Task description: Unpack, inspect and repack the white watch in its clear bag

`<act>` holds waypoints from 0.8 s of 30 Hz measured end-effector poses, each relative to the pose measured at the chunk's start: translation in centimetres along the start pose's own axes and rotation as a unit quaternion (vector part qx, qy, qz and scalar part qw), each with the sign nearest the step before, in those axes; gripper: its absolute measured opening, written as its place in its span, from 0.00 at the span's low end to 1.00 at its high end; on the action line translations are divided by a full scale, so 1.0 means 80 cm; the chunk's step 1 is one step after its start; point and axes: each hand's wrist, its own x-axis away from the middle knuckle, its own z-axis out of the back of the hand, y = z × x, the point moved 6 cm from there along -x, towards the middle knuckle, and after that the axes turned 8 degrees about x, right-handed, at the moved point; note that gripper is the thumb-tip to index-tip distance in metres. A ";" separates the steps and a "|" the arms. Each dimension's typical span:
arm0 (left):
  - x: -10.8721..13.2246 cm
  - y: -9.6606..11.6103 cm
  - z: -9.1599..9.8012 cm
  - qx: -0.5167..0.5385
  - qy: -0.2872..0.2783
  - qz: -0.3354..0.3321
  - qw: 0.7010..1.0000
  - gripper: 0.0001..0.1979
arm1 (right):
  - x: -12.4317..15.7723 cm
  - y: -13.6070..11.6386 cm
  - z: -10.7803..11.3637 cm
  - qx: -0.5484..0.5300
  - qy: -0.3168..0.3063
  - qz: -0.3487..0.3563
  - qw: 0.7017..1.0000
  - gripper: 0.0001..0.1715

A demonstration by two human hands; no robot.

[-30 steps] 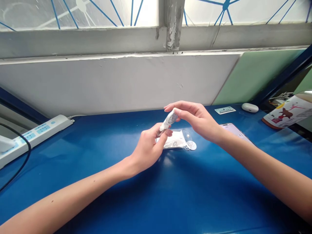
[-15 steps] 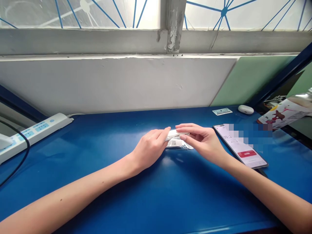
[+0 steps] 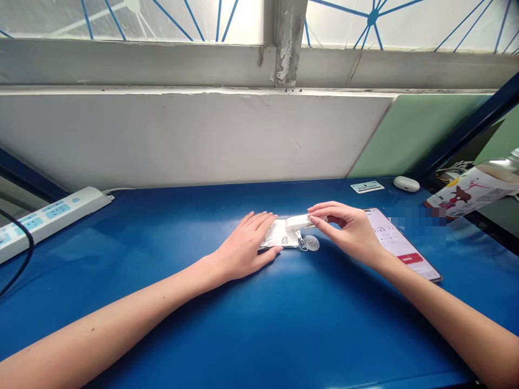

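At the left edge of the frame, a white power strip [image 3: 52,216] is lying slantwise on the blue tabletop [image 3: 194,335], well apart from the hands. Right of it, near the middle, the left hand [image 3: 243,246] is resting palm down, fingers stretched out straight and slightly spread, covering the left end of a clear flat packet [image 3: 279,236]; it is pressing or steadying rather than gripping, as far as one can judge.

At the centre of the frame, a slim white object [image 3: 298,222] is lying with its long axis running roughly left to right, its left end reaching over the packet's upper right part. Whether the two are touching, one cannot tell. The object is pointing towards the left hand's fingertips but staying clear of them. Below it, just beyond the packet's right end, a round disc [image 3: 312,243] is sitting between the hands, nearer the right one.

Right of centre, the right hand [image 3: 352,229] is holding the white object's right end in a narrow pinch between thumb and fingers, so this hand is the nearer one. Farther right, a phone [image 3: 419,270] is lying partly behind the right forearm.
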 end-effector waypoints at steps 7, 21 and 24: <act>0.003 -0.003 0.004 0.016 0.018 0.014 1.000 0.25 | -0.009 0.012 0.018 0.120 0.027 -0.001 0.992 0.04; 0.004 0.001 0.004 0.032 0.025 -0.025 0.999 0.22 | 0.003 0.009 -0.021 0.078 -0.097 0.064 0.990 0.13; 0.004 0.002 0.004 0.027 0.022 -0.022 0.999 0.21 | 0.004 0.004 -0.020 0.153 -0.103 0.126 0.975 0.14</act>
